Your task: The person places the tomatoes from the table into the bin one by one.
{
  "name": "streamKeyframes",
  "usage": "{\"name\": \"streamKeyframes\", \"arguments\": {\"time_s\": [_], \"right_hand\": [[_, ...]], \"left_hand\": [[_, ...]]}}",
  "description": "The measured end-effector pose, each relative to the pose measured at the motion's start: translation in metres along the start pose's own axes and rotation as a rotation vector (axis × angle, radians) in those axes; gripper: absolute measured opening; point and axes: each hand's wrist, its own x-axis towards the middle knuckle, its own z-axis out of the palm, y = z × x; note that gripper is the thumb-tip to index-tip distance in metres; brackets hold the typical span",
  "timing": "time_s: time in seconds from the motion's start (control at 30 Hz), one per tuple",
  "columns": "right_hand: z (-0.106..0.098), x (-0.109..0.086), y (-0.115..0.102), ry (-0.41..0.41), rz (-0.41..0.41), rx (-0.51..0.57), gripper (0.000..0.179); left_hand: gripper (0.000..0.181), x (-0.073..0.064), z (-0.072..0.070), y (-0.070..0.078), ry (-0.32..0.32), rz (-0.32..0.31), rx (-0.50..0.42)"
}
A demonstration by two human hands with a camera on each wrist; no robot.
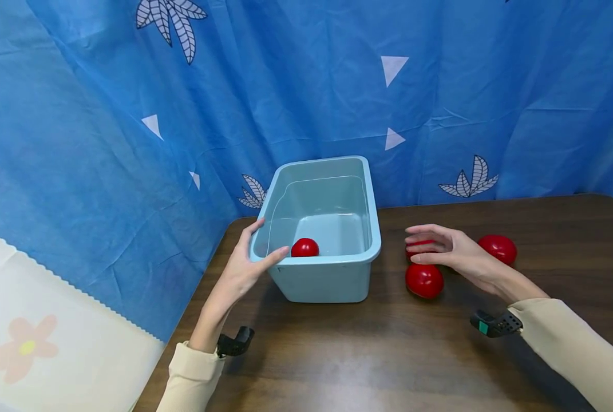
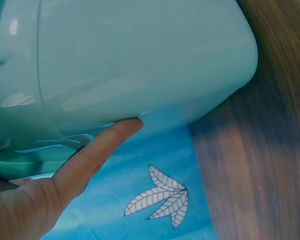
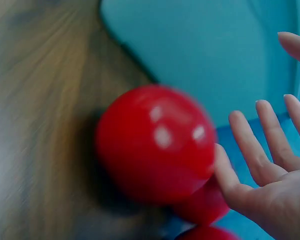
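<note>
Right hand (image 1: pixel 453 249): fingers extended and gently bent, thumb well apart from them (about half spread); nothing held.
Near ball (image 1: pixel 424 280): red, glossy, on the table (image 1: pixel 378 355), just below the right thumb in the head view (whether the two touch cannot be told).
Far ball (image 3: pixel 205 202): red, just beyond the near ball; partly hidden behind the right fingers in the head view.
Side ball (image 1: pixel 498 249): red, on the table, to the right of the right hand and just beyond its wrist.
Left hand (image 1: pixel 244 269): thumb and fingers straight and spread wide at the bin's near left corner; a finger touches the outer wall (seen in the left wrist view), the thumb lies over the near rim.
Bin (image 1: pixel 319 283): pale blue, upright on the table, left of the near ball and apart from it.
Bin ball (image 1: pixel 305 247): red, inside the bin near its front wall, just right of the left thumb tip (lower part hidden by the rim).
Wrists: a black device on each, left device (image 1: pixel 236 342) and right device (image 1: pixel 497 323), beside cream sleeves (image 1: pixel 569 343).
Backdrop: blue curtain (image 1: pixel 311 86) with leaf and triangle prints; white cloth (image 1: pixel 69 320) at lower left (pink flower print).
</note>
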Motion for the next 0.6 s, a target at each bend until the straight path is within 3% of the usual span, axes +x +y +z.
{"name": "streamKeyframes", "arguments": {"time_s": [0.27,0.6], "right_hand": [[0.002,-0.015,0.025,0.012,0.010,-0.077,0.068],[0.017,-0.023,0.045,0.037,-0.034,-0.226,0.070]], "left_hand": [[0.091,-0.001,0.000,0.000,0.000,-0.003,0.003],[0.091,0.000,0.001,0.002,-0.003,0.000,-0.002]]}}
